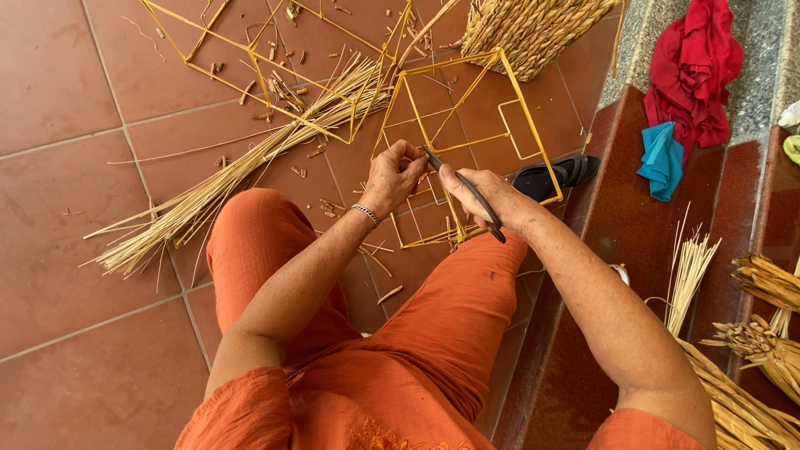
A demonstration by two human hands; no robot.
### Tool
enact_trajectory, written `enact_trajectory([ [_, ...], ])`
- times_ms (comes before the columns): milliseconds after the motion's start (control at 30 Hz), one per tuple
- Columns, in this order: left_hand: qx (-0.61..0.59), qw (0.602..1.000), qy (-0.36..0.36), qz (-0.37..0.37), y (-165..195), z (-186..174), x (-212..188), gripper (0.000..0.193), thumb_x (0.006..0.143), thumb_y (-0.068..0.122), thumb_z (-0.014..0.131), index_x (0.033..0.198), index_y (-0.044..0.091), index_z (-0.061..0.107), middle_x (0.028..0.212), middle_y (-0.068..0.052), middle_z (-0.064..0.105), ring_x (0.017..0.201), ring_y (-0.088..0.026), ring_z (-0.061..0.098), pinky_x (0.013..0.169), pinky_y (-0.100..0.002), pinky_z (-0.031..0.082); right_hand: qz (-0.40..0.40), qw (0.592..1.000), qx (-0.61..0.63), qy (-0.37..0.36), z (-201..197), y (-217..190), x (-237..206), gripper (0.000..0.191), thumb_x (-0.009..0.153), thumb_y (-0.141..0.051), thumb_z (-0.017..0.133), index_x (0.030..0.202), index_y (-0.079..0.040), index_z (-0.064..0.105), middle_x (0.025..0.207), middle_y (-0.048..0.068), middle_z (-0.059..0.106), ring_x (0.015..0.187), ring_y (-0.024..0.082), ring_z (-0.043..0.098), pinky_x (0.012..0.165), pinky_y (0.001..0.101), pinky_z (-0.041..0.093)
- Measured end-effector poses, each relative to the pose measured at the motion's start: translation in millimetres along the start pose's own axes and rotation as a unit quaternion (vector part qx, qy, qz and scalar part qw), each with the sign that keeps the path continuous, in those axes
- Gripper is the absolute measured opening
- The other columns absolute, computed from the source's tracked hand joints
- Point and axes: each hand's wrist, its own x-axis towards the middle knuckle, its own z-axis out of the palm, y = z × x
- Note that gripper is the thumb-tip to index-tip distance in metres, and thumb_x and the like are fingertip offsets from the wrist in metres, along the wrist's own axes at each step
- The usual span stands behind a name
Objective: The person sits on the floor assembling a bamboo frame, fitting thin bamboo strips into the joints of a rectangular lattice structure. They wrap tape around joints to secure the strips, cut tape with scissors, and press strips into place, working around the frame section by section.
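Floor (75,167): terracotta tiles, smooth, faint sheen. Box frame (467,142): thin metal rod with a yellow coating, smooth. Shears (467,190): dark metal, matt. Straw bundle (242,167): dry pale stalks, fibrous and rough. Woven basket (533,29): coarse plaited straw. Step (617,242): polished dark red stone, glossy. Red cloth (696,71) and blue cloth (662,160): soft crumpled fabric, matt. Bracelet (365,214): shiny metal.

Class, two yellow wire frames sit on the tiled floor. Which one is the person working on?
The nearer yellow wire frame, right of the straw bundle: both hands touch it. The other frame lies untouched farther away.
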Motion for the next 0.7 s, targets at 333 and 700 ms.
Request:
enact_trajectory([
  [333, 0.014, 1.000, 0.008, -0.006, -4.5, 0.0, -0.4, 0.017, 0.097, 0.018, 0.069, 0.099, 0.002, 0.063, 0.075, -0.006, 0.074, 0.054, -0.005, 0.059, 0.047, -0.026, 0.048, -0.058, 0.996, -0.068, 0.031, 6.1, 12.6, 16.5, 0.094, 0.091, -0.084, 0.023, 0.079, -0.001, 0.062, 0.054, 0.005, 0.049, 0.043, 0.014, 0.059, 0.039, 0.0309, 0.051],
  [700, 0.345, 0.915, -0.134, 0.160, -21.8, -31.1, -35.6, 0.006, 0.085, 0.016, 0.074, 0.089, 0.011, 0.074, 0.091, -0.007, 0.075, 0.082, -0.028, 0.074, 0.099, -0.042, 0.052, -0.336, 0.870, 0.348, 0.097, -2.3, 81.3, -70.8, 0.078, 0.106, -0.062, 0.045, 0.153, 0.001, 0.047, 0.094, -0.002, 0.055, 0.076, 0.008, 0.052, 0.066, 0.0245, 0.044],
])
